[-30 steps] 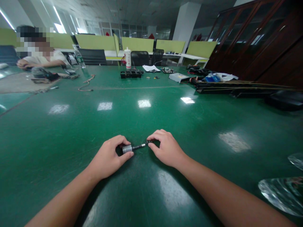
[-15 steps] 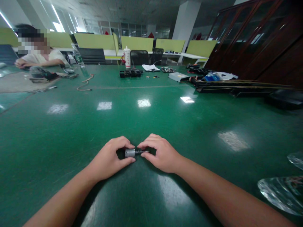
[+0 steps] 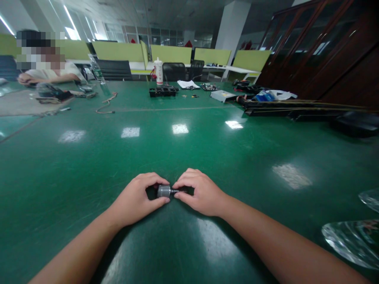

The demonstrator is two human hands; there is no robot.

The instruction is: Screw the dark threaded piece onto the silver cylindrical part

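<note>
We see a green table [image 3: 207,130] | white bottle [image 3: 159,71] top centre | black tray [image 3: 164,92] just below | cable [image 3: 106,104] upper left | person [image 3: 44,67] far upper left | cabinets [image 3: 319,51] upper right

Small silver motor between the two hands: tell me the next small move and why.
Probably push the dark shaft piece straight toward the silver motor. The left hand pinches the motor on the green table, and the right hand grips the piece, lined up with it.

dim room | ceiling-strip glare on table [image 3: 207,130] | edges warped | far end soft
</note>
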